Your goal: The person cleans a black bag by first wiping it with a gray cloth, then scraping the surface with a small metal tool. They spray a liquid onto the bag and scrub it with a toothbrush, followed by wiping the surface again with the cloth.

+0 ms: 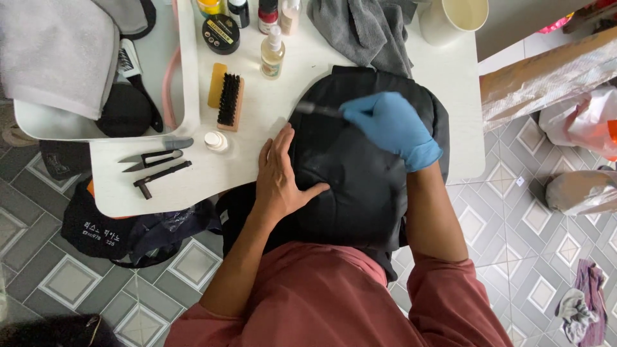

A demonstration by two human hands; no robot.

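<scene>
1. Black backpack (pixel 360 180), matte padded fabric w/ curved stitched seams, lies flat on the white bench (pixel 456 83), lower end hanging off the near edge over the person's lap.
2. Left hand (pixel 279 177), bare, fingers spread flat, palm pressed on the backpack's left side; not gripping anything.
3. Right hand (pixel 389 125) in blue rubber glove, closed round a thin dark brush handle (pixel 318 109); tip blurred, sits on the backpack's upper left.
4. Wood-backed brush (pixel 228 99) w/ black bristles lies on its side on bench, left of backpack, apart from it.
5. Small clear spray bottle (pixel 272 54) w/ yellowish liquid just above-right of that brush.
6. Round black tin (pixel 221 33) near top edge.
7. Metal snips (pixel 151 159) and a black T-shaped tool (pixel 160 177) at bench's left end.
8. Grey crumpled cloth (pixel 363 29) touches backpack top.
9. White smooth cup (pixel 450 19) at far right corner.
10. Floor: grey patterned tiles (pixel 71 283).
</scene>
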